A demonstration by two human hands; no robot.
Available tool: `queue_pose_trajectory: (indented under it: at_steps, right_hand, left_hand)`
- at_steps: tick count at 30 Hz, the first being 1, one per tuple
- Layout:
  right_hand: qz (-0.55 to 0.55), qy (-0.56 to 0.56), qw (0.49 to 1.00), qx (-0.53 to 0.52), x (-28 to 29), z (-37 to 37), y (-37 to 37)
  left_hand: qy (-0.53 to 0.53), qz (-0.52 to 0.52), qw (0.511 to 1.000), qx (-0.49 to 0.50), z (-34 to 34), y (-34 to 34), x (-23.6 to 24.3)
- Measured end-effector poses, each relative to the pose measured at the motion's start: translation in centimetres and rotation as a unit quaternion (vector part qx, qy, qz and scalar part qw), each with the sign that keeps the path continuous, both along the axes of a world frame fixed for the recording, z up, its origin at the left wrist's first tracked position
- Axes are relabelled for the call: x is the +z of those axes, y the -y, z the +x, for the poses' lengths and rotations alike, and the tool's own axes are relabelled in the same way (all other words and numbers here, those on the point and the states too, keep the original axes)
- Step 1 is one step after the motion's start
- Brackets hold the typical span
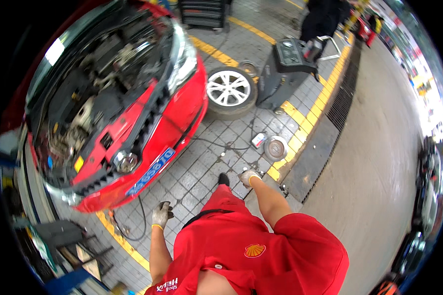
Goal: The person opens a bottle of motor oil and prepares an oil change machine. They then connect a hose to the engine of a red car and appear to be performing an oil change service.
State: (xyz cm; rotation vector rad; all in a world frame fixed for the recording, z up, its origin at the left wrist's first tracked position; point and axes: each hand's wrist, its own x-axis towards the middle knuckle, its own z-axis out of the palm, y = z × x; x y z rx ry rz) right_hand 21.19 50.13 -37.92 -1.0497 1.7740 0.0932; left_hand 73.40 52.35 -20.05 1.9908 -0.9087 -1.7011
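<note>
My left hand (162, 215), in a pale work glove with dark fingertips, hangs beside the front bumper of a red car (194, 105). Its fingers are loosely bent and apart, with nothing seen in them. The glove on my right hand (249, 178) is also pale. Those fingers are curled in, and whatever they hold, if anything, is too small to make out. Just beyond that hand, a brake disc (276, 148) lies flat on the tiles next to a small white and red box (259, 140).
A wheel with white spokes (228, 88) lies beside the car, whose bonnet is up. Behind it stand a grey-black workshop machine (289, 56) and a dark tool cabinet (203, 14). A black cable (221, 146) crosses the tiles. A drain grate (343, 98) runs along the right.
</note>
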Motion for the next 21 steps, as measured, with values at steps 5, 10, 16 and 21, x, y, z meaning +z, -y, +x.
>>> queue_pose_trajectory:
  at_steps: [5,10,16,21]
  right_hand:
    - [-0.118,-0.120,0.855,0.491,5.6,14.7,3.2]
    - [-0.070,0.058,0.959,0.270,1.1,32.0,-1.7]
    - [0.089,0.113,0.958,0.247,4.3,48.4,-10.0]
    - [0.119,0.073,0.913,0.383,6.6,59.4,-9.1]
  left_hand:
    - [-0.013,0.056,0.980,0.192,8.7,-18.9,-4.4]
    - [-0.053,0.111,0.867,0.483,19.0,-45.9,-8.3]
    - [0.135,0.182,0.809,0.543,14.2,-71.3,-8.8]
    - [0.177,0.264,0.839,0.442,12.3,-71.2,-12.6]
